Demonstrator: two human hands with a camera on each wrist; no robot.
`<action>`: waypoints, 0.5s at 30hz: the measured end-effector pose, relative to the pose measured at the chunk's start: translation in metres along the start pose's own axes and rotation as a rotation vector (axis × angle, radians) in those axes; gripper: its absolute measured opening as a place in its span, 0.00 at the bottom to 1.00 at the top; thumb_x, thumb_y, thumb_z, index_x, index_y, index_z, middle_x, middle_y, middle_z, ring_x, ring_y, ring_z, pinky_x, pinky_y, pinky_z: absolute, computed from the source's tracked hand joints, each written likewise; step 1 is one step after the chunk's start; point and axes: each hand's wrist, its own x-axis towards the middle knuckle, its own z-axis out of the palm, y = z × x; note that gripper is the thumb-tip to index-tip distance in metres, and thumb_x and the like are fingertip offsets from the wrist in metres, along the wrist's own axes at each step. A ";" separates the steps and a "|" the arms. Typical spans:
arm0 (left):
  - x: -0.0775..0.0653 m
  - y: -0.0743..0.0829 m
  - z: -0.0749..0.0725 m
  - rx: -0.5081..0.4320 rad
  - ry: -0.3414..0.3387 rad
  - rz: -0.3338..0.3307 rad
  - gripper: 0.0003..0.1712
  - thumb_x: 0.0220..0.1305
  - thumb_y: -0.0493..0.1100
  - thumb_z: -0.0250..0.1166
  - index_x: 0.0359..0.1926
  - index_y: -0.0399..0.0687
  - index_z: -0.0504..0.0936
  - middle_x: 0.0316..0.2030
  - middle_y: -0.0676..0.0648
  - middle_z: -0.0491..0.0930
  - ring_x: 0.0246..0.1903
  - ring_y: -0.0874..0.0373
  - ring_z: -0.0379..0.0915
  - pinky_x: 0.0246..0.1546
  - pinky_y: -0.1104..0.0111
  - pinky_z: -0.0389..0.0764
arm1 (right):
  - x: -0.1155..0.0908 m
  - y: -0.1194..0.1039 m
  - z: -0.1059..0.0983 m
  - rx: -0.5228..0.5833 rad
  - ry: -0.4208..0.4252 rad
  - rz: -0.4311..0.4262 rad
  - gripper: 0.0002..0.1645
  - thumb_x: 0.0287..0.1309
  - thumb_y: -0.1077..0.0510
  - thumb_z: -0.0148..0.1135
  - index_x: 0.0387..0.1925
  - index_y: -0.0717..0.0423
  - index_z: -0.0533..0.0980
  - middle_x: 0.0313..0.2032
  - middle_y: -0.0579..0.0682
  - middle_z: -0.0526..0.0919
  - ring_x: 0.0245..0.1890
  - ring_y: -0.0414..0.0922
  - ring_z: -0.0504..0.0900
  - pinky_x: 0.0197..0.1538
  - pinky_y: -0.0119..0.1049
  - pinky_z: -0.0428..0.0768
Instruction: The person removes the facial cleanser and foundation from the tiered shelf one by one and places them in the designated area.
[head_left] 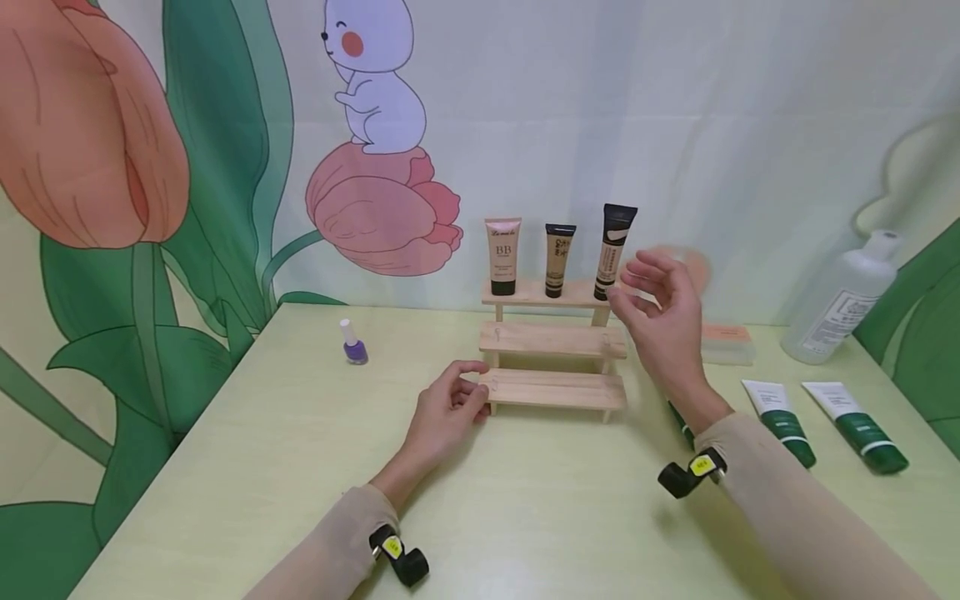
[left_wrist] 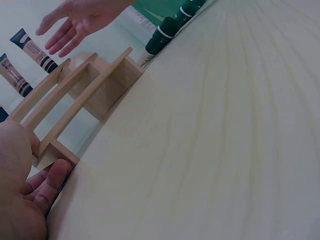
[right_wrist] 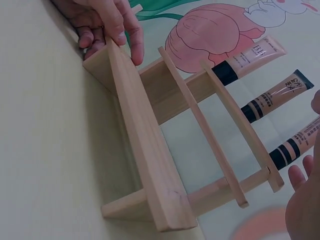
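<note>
A three-step wooden display rack (head_left: 551,385) stands on the table. My left hand (head_left: 444,415) grips the left end of its lowest step, the fingers (left_wrist: 52,182) curled at the end board. Three cosmetic tubes stand upright on the top step: a pink BB cream tube (head_left: 503,258) at left, a small gold-and-black tube (head_left: 557,260) in the middle, and a taller black-capped tube (head_left: 613,250) at right. Just right of that last tube is my right hand (head_left: 663,312), its fingers relaxed and holding nothing. In the left wrist view a gap shows between this hand and the tube.
A purple nail polish bottle (head_left: 355,346) stands left of the rack. To the right lie green-and-white tubes (head_left: 783,423), one partly hidden by my right forearm. Behind them are a flat clear box (head_left: 726,346) and a white bottle (head_left: 843,300). A printed curtain (head_left: 525,108) hangs behind the table.
</note>
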 end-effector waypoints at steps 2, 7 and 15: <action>0.000 0.000 0.000 0.000 0.001 0.001 0.17 0.83 0.39 0.65 0.67 0.53 0.82 0.39 0.46 0.90 0.35 0.54 0.88 0.41 0.68 0.88 | 0.004 0.000 0.003 -0.013 0.006 0.016 0.30 0.69 0.66 0.75 0.69 0.55 0.77 0.62 0.62 0.80 0.60 0.56 0.82 0.59 0.31 0.85; 0.000 -0.002 0.001 -0.001 0.003 0.003 0.17 0.83 0.39 0.65 0.67 0.53 0.83 0.39 0.46 0.90 0.35 0.55 0.88 0.40 0.69 0.87 | 0.011 0.002 0.008 -0.048 0.010 0.051 0.32 0.69 0.64 0.76 0.70 0.58 0.75 0.61 0.59 0.81 0.59 0.51 0.83 0.59 0.31 0.84; 0.001 -0.001 0.000 0.003 0.004 0.005 0.17 0.83 0.39 0.65 0.67 0.53 0.83 0.39 0.46 0.90 0.35 0.55 0.87 0.40 0.70 0.87 | 0.020 0.009 0.012 -0.128 -0.020 0.083 0.32 0.70 0.64 0.75 0.71 0.59 0.74 0.60 0.57 0.83 0.57 0.47 0.85 0.58 0.31 0.84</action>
